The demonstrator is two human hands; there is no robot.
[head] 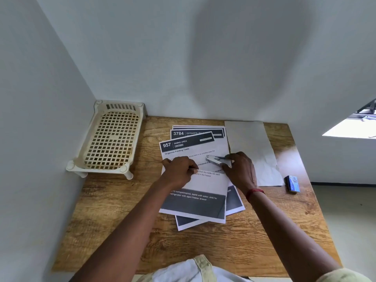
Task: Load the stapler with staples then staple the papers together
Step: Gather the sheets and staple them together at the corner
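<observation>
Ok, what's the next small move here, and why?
Probably bring the left hand across and feed the staple strip it seems to pinch into the stapler. The right hand holds the stapler on the papers, and its top looks lifted open, so loading seems unfinished. The strip is too small to be sure of.

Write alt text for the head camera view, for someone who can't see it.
A person's right hand holds a small stapler on fanned printed papers on a wooden table, the left hand curled on the top sheet. A blue box lies right, a plastic rack left.
</observation>
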